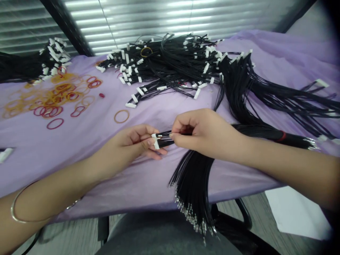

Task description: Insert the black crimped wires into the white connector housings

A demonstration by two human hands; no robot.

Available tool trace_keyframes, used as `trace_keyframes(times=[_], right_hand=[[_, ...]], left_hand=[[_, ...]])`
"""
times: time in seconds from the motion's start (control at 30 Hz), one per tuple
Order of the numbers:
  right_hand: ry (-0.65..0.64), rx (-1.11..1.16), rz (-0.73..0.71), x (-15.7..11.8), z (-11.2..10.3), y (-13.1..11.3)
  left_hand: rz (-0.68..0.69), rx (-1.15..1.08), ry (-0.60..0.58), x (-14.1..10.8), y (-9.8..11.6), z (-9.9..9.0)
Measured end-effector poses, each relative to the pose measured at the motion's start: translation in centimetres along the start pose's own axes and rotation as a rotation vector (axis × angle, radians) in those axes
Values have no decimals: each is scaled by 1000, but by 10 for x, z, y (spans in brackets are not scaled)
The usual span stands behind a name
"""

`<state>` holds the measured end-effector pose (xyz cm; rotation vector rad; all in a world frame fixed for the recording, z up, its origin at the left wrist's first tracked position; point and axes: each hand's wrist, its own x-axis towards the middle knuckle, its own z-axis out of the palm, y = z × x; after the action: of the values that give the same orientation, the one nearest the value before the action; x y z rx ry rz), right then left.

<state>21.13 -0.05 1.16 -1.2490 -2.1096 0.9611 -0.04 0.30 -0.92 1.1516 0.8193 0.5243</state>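
Near the middle, my left hand (140, 141) pinches a small white connector (156, 141) between thumb and fingers. Black wires run from the connector to the right, into my right hand (196, 131), whose thumb and forefinger are closed on them close to the connector. A small metal end shows beside the connector. Below my right hand, a thick bundle of black wires (196, 173) with bare metal terminals hangs over the table's front edge. Another black bundle tied with a red band (283, 136) lies behind my right forearm.
A large pile of black wires with white connectors (170, 63) lies at the back of the purple cloth (101, 148). Yellow and red rubber bands (63, 92) are scattered at left. More wires stretch to the right. A white sheet (297, 212) shows below the table.
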Motion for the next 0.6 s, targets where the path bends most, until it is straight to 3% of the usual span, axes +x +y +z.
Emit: trace_keyframes(times=[0.6], right_hand=[[-19, 12, -1, 1, 3, 2]], left_hand=[[-28, 19, 19, 0, 1, 2]])
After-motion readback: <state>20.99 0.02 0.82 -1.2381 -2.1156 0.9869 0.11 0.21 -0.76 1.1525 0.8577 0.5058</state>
